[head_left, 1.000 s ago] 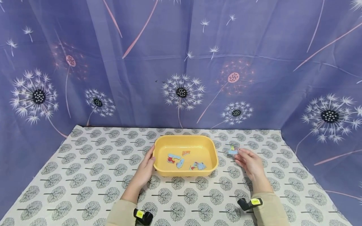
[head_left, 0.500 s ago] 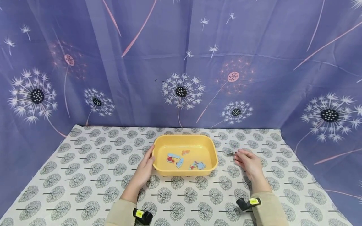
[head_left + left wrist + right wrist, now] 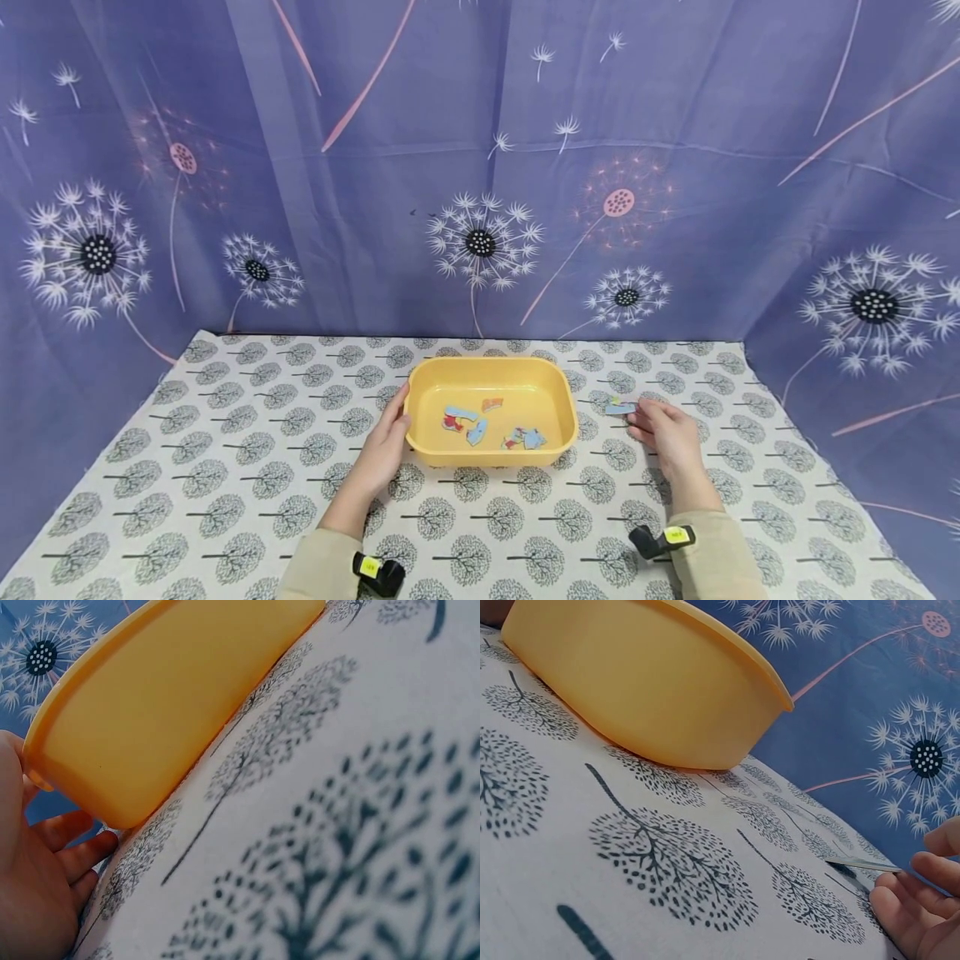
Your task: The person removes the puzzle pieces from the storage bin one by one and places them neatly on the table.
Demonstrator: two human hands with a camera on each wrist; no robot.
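A yellow basin [image 3: 491,459] sits on the cloth at the middle of the head view. My left hand [image 3: 383,446] holds its left rim, with the thumb at the rim and fingers below it in the left wrist view. To the right of the basin, my right hand [image 3: 670,440] pinches a thin flat puzzle piece [image 3: 619,409], light blue with a yellow-green patch. The right wrist view shows that piece edge-on, just above the cloth. Inside the basin lie several similar pieces: an orange one [image 3: 492,405], blue-and-red ones [image 3: 453,422] and a blue one [image 3: 534,439].
A white cloth with grey tree prints [image 3: 247,500] covers the table. Behind and at the sides hangs a purple curtain with dandelions [image 3: 360,208]. Both sleeves carry a black wrist camera, one on the left [image 3: 381,575] and one on the right [image 3: 660,542].
The puzzle piece in my right hand turned nearly edge-on half a second ago, and its printed face shows again now. My left hand and the basin have stayed put.
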